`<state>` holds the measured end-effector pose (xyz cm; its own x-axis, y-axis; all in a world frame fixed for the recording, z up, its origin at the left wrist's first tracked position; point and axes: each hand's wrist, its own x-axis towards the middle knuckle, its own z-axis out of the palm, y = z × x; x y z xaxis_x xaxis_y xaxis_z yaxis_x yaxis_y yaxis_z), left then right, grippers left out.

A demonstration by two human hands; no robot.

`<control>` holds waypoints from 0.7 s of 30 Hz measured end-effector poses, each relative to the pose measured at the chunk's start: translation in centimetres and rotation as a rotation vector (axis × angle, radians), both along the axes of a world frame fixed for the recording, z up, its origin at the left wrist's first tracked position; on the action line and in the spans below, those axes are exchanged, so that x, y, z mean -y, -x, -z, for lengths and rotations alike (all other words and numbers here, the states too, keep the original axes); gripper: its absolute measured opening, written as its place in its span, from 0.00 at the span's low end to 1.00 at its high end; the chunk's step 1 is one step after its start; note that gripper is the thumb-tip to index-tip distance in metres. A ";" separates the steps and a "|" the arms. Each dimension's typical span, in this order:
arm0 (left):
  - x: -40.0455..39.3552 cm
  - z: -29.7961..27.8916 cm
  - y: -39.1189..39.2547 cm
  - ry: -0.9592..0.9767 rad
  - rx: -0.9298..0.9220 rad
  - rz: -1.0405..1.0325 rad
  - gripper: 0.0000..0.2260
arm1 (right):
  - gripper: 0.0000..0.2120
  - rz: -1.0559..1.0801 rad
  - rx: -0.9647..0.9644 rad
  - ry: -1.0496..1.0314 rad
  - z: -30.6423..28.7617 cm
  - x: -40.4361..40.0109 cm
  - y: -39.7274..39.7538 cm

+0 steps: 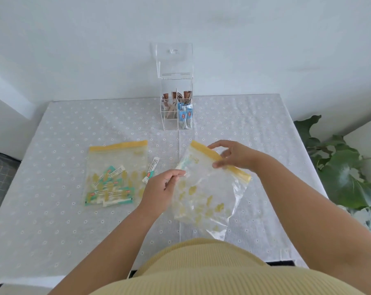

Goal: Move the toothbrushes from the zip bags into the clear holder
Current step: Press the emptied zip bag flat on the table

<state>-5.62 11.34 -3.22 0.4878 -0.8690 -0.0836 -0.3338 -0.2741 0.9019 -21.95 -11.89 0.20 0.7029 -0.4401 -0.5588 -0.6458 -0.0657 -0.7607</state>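
A near-empty zip bag (203, 188) with a yellow seal is held at centre frame, the left hand (161, 188) pinching its edge, the right hand (233, 156) gripping the seal. A second zip bag (116, 173) of packaged toothbrushes lies flat to the left, one loose packet (151, 170) beside it. The clear holder (177, 99), lid up, stands above on the dotted tablecloth (52, 167).

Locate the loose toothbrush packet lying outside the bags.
In the head view, the loose packet lies on the tablecloth between the left zip bag and the left hand.
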 end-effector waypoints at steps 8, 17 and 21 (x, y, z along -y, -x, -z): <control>-0.1 2.7 2.7 -0.116 -0.202 -0.237 0.12 | 0.13 0.530 0.056 -0.449 6.0 -2.6 6.4; 1.1 3.5 4.7 -0.506 0.283 0.279 0.42 | 0.09 0.990 -0.001 0.032 6.4 -4.0 5.9; 2.1 4.0 4.9 -0.483 0.722 0.512 0.40 | 0.20 0.711 -0.144 0.544 6.9 -5.4 5.3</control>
